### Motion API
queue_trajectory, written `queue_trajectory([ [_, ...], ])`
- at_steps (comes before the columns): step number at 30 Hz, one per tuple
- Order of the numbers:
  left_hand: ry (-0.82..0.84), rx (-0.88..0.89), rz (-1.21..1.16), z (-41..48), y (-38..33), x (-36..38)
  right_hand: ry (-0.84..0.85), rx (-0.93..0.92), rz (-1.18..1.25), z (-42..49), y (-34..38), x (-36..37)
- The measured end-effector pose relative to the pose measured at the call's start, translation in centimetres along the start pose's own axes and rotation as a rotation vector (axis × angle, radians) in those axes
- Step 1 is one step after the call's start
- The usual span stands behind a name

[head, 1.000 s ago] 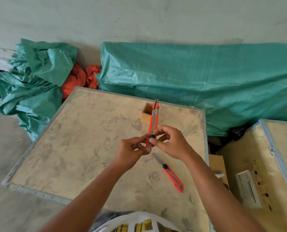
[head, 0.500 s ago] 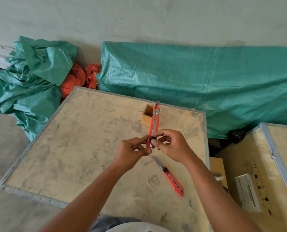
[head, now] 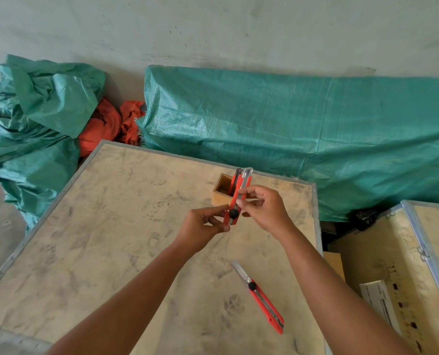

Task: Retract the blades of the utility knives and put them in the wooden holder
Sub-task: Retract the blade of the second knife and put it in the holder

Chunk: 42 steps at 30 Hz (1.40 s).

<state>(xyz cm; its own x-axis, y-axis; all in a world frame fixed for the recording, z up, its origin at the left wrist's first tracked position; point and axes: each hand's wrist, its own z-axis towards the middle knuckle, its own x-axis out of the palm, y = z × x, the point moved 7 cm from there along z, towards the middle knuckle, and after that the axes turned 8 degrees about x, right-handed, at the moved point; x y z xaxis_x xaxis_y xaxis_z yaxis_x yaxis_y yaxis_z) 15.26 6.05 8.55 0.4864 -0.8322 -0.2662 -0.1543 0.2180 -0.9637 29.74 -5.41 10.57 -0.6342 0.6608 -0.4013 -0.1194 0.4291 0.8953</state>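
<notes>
Both hands hold one red utility knife (head: pixel 239 198) upright over the middle of the wooden crate top (head: pixel 110 239). My left hand (head: pixel 204 228) pinches its lower end by the black slider knob. My right hand (head: pixel 263 207) grips its middle; little blade shows at its top. Right behind it stands the small wooden holder (head: pixel 221 190), with another red knife (head: pixel 236 179) upright inside. A third red knife (head: pixel 260 297) lies flat on the crate near my right forearm, its silver blade extended toward the far left.
Green tarpaulin (head: pixel 302 134) covers bulky things behind the crate, with more crumpled tarp (head: pixel 39 119) and orange cloth (head: pixel 105 124) at the left. A second crate (head: pixel 413 265) with a white box (head: pixel 378 301) stands at the right, across a narrow gap.
The held knife has moved farther away, up to the holder. My right hand slid up from the slider knob to the knife's middle. The head camera came closer.
</notes>
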Motion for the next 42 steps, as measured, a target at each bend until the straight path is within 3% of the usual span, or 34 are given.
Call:
queue_trajectory([
  [7, -0.055, -0.035, 0.044, 8.7, 1.5, -0.6, -0.12, -0.013, 0.024, 8.0, 0.2, -1.3],
  [11, -0.044, -0.099, 0.297, 11.8, 4.2, -0.5, -0.202, -0.061, -0.127, 11.1, -0.3, 0.0],
  [18, 0.036, -0.224, 0.398, 13.1, 9.1, 0.1, -0.153, -0.06, -0.32, 13.4, -3.0, 4.7],
  [31, -0.028, -0.196, 0.352, 13.1, 9.3, 0.1, -0.18, -0.094, -0.337, 12.4, -3.6, 4.6],
  [42, -0.121, -0.081, 0.304, 8.3, 4.4, 0.3, -0.179, -0.084, -0.305, 4.3, -5.1, 0.1],
])
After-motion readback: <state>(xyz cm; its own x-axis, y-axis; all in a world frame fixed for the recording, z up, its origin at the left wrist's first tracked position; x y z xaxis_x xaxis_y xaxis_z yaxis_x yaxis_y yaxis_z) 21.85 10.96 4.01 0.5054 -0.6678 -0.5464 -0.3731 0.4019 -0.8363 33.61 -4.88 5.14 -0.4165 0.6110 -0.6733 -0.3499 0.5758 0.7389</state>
